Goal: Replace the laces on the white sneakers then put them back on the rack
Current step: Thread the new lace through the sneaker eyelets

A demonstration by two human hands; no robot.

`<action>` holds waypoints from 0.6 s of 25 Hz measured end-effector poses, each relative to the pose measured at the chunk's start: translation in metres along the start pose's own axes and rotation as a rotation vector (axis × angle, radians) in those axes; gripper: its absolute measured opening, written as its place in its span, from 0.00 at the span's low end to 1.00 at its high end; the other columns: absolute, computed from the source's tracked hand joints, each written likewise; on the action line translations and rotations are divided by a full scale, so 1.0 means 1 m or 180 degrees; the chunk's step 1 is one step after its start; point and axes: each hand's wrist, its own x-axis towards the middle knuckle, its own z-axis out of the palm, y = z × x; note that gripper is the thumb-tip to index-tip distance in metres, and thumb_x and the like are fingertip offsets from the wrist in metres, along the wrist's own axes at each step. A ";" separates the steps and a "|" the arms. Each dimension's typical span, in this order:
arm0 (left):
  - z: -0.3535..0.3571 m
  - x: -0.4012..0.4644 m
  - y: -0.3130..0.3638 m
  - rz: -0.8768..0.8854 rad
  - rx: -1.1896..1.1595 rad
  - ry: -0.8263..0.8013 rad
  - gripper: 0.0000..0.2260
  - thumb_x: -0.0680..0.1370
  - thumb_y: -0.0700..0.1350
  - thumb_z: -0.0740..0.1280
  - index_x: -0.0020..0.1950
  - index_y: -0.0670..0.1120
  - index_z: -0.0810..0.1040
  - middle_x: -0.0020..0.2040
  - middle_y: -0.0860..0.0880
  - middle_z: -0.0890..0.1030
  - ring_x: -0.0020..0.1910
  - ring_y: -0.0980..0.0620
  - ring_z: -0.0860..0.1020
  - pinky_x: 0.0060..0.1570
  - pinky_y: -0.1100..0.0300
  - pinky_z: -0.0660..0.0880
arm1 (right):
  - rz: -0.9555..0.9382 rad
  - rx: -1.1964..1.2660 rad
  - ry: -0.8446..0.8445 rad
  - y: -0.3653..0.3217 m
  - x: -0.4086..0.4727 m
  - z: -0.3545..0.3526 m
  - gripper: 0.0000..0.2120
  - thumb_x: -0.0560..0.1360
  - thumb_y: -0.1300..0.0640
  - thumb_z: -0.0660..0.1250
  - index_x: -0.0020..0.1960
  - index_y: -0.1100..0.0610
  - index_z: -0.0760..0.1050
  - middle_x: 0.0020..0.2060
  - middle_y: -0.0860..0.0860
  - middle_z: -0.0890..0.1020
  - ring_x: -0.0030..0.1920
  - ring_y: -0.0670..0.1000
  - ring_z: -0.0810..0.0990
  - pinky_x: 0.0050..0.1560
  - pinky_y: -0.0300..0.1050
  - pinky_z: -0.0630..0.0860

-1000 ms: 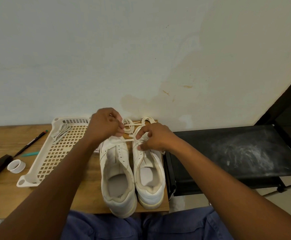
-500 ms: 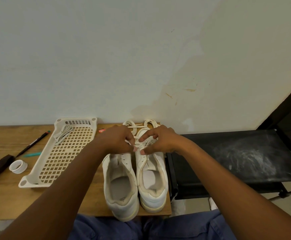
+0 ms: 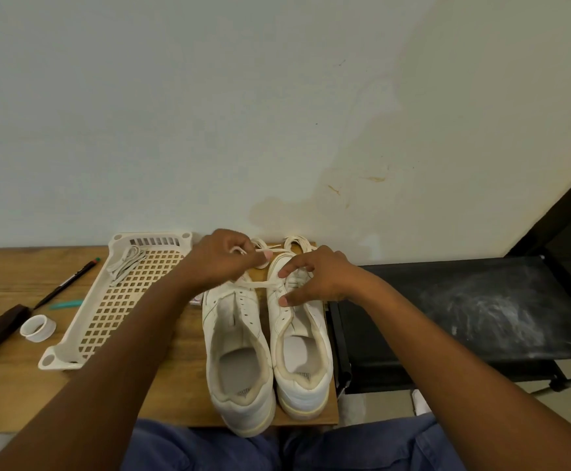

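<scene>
Two white sneakers (image 3: 267,338) stand side by side on the desk (image 3: 12,385), toes away. The left hand (image 3: 222,260) pinches a lace (image 3: 256,284) running sideways to the right shoe, where the right hand (image 3: 314,277) rests, fingers loosely curled.

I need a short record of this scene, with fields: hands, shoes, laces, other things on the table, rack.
left hand: pinches a white lace above the left sneaker
right hand: rests on the right sneaker, fingers curled; grip on the lace unclear
sneakers: side by side, toes toward the wall
spare laces: in the perforated tray
table: pen, tape roll
black rack: to the right, no shoes on it
</scene>
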 end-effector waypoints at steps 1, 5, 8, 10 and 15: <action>0.006 0.002 -0.003 0.0055 0.0529 -0.0184 0.16 0.70 0.64 0.74 0.40 0.51 0.84 0.41 0.55 0.84 0.41 0.55 0.81 0.44 0.57 0.77 | -0.0009 -0.0049 0.0007 0.000 0.000 0.000 0.20 0.57 0.32 0.82 0.44 0.29 0.77 0.67 0.48 0.72 0.70 0.56 0.70 0.71 0.59 0.72; 0.016 0.003 0.002 0.0199 0.1089 -0.0554 0.09 0.71 0.56 0.78 0.47 0.53 0.86 0.45 0.57 0.83 0.44 0.58 0.79 0.40 0.64 0.73 | 0.0008 -0.0208 0.0006 0.002 0.003 0.000 0.21 0.59 0.32 0.82 0.48 0.31 0.76 0.67 0.49 0.72 0.70 0.57 0.70 0.70 0.56 0.71; 0.021 0.001 0.010 0.0296 0.1203 -0.0661 0.03 0.73 0.51 0.77 0.45 0.54 0.86 0.41 0.60 0.82 0.41 0.60 0.78 0.37 0.65 0.69 | -0.0026 -0.0219 0.0023 0.003 0.004 0.001 0.25 0.59 0.32 0.82 0.52 0.31 0.76 0.67 0.50 0.72 0.70 0.57 0.70 0.71 0.57 0.71; 0.020 0.000 0.013 0.0296 0.0743 -0.0561 0.02 0.74 0.47 0.76 0.42 0.52 0.86 0.38 0.59 0.82 0.38 0.60 0.78 0.38 0.66 0.70 | -0.0026 -0.0163 0.0010 0.004 0.004 0.001 0.24 0.59 0.32 0.82 0.51 0.31 0.77 0.68 0.50 0.73 0.70 0.57 0.70 0.71 0.58 0.71; -0.009 -0.004 0.018 0.0188 -0.1417 0.0247 0.06 0.77 0.38 0.70 0.41 0.41 0.84 0.29 0.47 0.76 0.24 0.57 0.67 0.24 0.65 0.63 | 0.0012 -0.0095 -0.0046 0.004 0.002 -0.001 0.25 0.59 0.33 0.83 0.53 0.32 0.77 0.70 0.50 0.73 0.71 0.57 0.70 0.71 0.59 0.71</action>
